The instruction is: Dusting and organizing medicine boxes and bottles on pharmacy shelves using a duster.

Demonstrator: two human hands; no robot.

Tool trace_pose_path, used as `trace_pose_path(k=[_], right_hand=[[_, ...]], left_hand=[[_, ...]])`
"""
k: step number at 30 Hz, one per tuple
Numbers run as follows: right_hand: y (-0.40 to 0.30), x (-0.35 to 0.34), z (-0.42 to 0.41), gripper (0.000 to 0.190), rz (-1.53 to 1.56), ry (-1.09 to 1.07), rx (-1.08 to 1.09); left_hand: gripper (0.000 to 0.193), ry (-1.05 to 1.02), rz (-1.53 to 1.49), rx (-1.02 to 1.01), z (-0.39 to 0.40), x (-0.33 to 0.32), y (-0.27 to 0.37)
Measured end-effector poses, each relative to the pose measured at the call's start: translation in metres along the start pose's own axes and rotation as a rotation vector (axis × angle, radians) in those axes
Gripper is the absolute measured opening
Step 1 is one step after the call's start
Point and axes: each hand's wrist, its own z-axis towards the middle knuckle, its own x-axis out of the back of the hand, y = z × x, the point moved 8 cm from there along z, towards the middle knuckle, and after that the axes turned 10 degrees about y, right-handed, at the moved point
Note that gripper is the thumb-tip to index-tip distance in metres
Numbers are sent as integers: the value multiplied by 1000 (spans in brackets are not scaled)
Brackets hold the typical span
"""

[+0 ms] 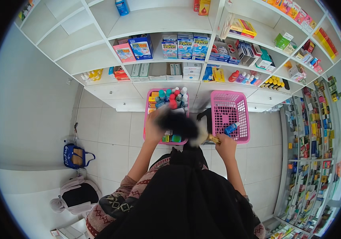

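A feather duster (179, 124) with black and pale feathers, blurred, spans the space between my hands. My right hand (226, 145) is closed around its golden handle. At the duster's dark end is my left hand (155, 125), over the left basket; the blur hides whether it grips the feathers or something behind them. The left pink plastic basket (144, 131) holds several bottles with teal, red and white caps, plus small boxes. In the right pink plastic basket (247, 119) lies one blue bottle (231, 128).
White shelves (161, 21) ahead hold boxed fever patches (185, 47), cartons and bottles, with drawers (112, 93) below. A glass display case (311, 134) stands at the right. On the tiled floor at the left are a blue bag (69, 156) and a stool-like seat with a black top (81, 195).
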Motion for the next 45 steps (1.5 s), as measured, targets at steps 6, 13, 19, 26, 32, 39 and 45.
trace_pose_path(k=[6, 13, 19, 26, 32, 39, 45], right_hand=[[11, -8, -8, 22, 76, 8, -62], [-8, -21, -10, 23, 316, -47, -22], [-22, -30, -8, 21, 457, -32, -101], [-33, -38, -9, 19, 496, -69, -56], [-35, -27, 3, 17, 302, -13, 108], [-32, -13, 21, 17, 283, -120, 249], [-26, -24, 23, 18, 250, -201, 209]], left_hand=[[57, 0, 214, -82, 1, 2, 1], [62, -23, -268, 146, -5, -5, -18], [72, -37, -106, -147, -11, -4, -2], [62, 9, -78, -297, -26, 0, -5], [56, -141, -1552, 687, -39, -45, -39], [65, -146, -1787, 1086, -65, -53, -38], [64, -424, -2061, 1116, -61, -61, -12]])
